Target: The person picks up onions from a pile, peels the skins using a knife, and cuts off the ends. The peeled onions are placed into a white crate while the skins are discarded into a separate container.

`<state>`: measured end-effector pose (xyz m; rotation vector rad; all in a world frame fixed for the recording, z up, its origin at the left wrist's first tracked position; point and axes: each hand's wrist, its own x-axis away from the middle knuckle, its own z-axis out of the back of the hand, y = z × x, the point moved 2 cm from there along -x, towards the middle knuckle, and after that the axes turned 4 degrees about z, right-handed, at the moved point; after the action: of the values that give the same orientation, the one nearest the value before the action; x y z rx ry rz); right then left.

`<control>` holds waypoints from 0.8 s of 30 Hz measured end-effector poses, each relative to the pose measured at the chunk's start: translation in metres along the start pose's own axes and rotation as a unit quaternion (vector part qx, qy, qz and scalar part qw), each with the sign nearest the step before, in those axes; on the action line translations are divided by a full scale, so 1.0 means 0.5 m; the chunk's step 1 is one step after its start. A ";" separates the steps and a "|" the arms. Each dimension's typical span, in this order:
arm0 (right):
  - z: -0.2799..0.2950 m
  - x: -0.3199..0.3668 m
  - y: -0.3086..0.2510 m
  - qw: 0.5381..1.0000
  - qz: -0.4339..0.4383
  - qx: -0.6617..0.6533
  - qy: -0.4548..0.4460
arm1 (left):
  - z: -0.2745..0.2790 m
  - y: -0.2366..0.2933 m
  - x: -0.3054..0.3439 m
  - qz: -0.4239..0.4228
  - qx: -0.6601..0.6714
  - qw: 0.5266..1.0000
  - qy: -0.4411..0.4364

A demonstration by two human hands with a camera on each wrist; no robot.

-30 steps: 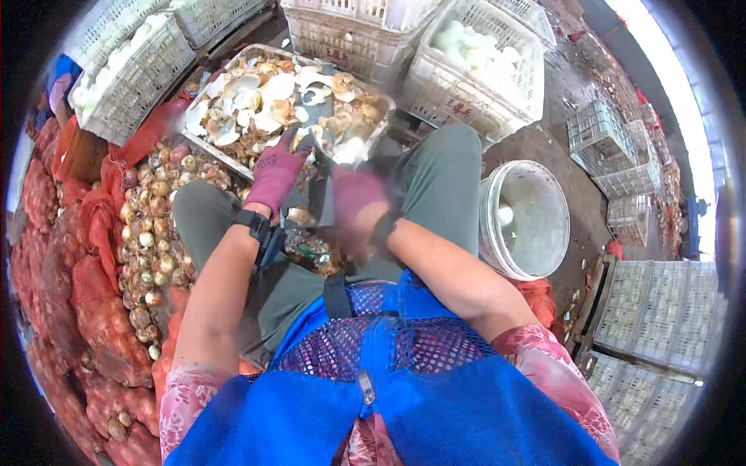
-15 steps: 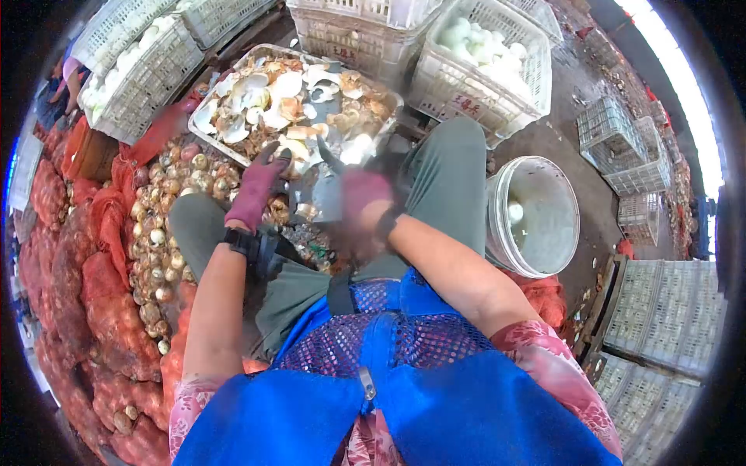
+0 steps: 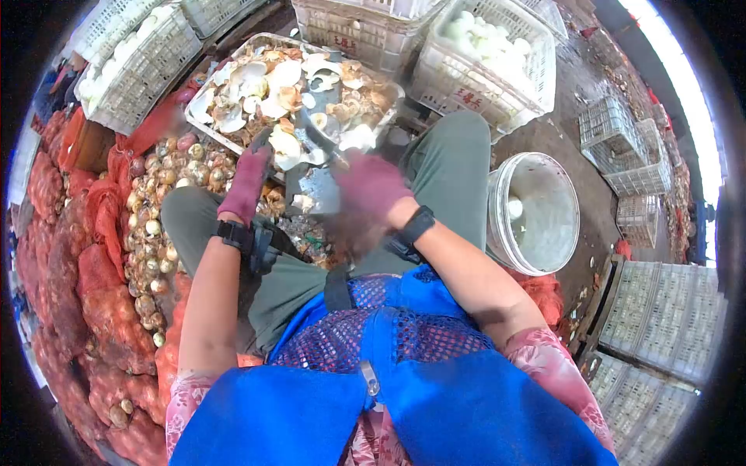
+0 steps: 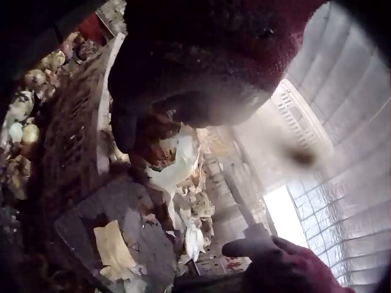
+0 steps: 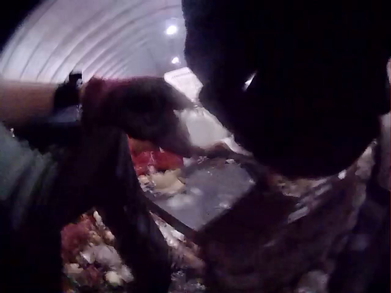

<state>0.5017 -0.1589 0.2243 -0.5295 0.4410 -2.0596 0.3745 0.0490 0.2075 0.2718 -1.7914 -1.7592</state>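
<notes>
The right hand, gloved in purple (image 3: pixel 373 185), grips a knife (image 3: pixel 316 137), its blade angled up-left over the tray's near side. In the left wrist view the knife (image 4: pixel 238 196) rises from the right hand (image 4: pixel 284 268). The gloved left hand (image 3: pixel 250 177) is at the tray's near left edge; in the left wrist view that hand (image 4: pixel 214 61) looms beside peels (image 4: pixel 177 162), thumb and fingers apart. Pale onion pieces (image 3: pixel 286 146) lie right of it. Below the knife is a grey board (image 3: pixel 315 188), with scraps on it (image 4: pixel 115 244). The right wrist view is dark.
Onion skins fill the white tray (image 3: pixel 214 138). Behind are crates (image 3: pixel 474 102) of peeled onions. Right of the knee stands a white bucket (image 3: pixel 536 213) with an onion inside. Unpeeled onions (image 3: pixel 155 225) and red mesh bags (image 3: pixel 116 311) are at the left.
The left hand has drawn left from its position a second ago, and its fingers point upward. The right hand has shifted slightly, and the knife blade now leans further up-left over the tray.
</notes>
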 end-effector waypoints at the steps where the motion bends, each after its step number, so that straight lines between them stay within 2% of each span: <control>1: 0.023 0.022 -0.027 0.995 0.069 0.057 0.038 | -0.018 0.041 0.015 -0.044 -0.069 0.997 -0.014; 2: 0.043 0.043 -0.046 0.999 0.007 0.026 0.034 | -0.038 0.063 0.045 0.054 0.043 0.998 0.013; 3: 0.037 0.050 -0.050 0.999 0.008 0.026 0.032 | -0.034 0.052 0.040 0.055 0.044 0.997 0.014; 5: 0.023 0.058 -0.058 0.988 0.058 0.135 0.051 | -0.016 0.010 0.023 -0.005 0.046 0.999 0.002; 6: 0.016 0.064 -0.064 0.979 0.069 0.180 0.070 | -0.014 0.010 0.040 -0.087 -0.069 0.993 0.041; 7: 0.012 0.064 -0.065 0.979 0.067 0.182 0.071 | -0.019 0.014 0.030 -0.088 -0.068 0.993 0.039; 9: 0.010 0.062 -0.072 0.966 0.061 0.232 0.098 | -0.031 0.031 0.007 0.033 -0.034 0.999 0.013; 10: 0.015 0.060 -0.076 0.966 0.064 0.232 0.098 | -0.039 0.047 0.013 0.029 -0.088 0.995 0.038; 11: 0.016 0.053 -0.076 0.966 0.067 0.231 0.098 | -0.033 0.039 0.007 0.029 -0.089 0.995 0.041; 14: 0.022 0.044 -0.065 0.968 0.045 0.220 0.110 | -0.024 -0.028 -0.050 -0.108 -0.240 0.963 0.061; 15: 0.019 0.044 -0.062 0.968 0.043 0.225 0.099 | -0.032 -0.012 -0.041 -0.109 -0.239 0.963 0.061; 17: 0.014 0.044 -0.059 0.968 0.038 0.235 0.076 | -0.050 0.029 -0.013 -0.007 -0.261 0.963 0.064; 21: 0.009 0.053 -0.076 0.973 0.010 0.225 0.052 | -0.054 0.001 -0.028 -0.022 -0.248 0.967 0.049; 23: -0.015 0.055 -0.069 0.967 0.039 0.246 0.052 | -0.062 -0.016 -0.041 -0.097 -0.386 0.909 0.121; 24: -0.017 0.059 -0.071 0.967 0.038 0.246 0.050 | -0.062 -0.013 -0.041 -0.065 -0.415 0.899 0.123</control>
<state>0.4582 -0.1655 0.2407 -0.1073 -0.0032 -2.0287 0.4060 0.0335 0.1935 0.2382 -0.7439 -2.2850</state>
